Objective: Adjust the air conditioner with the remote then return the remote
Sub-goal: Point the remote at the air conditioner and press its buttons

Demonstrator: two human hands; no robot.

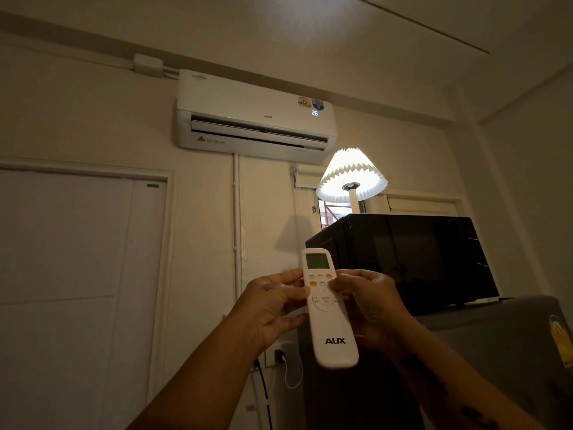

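Note:
A white wall-mounted air conditioner point(254, 116) hangs high on the wall, its flap open and its display reading 26. Below it I hold a white AUX remote point(331, 321) upright in both hands, its small screen pointing up toward the unit. My left hand point(273, 308) grips the remote's left side, thumb lying near the round menu pad. My right hand point(369, 305) holds the right side, thumb resting on the small buttons under the screen.
A black microwave point(403, 259) sits on a grey fridge point(496, 352) at the right. A lit lamp with a pleated white shade point(352, 175) stands behind it. A white door point(77, 290) fills the left wall. Plugs and cables point(279, 358) hang below my hands.

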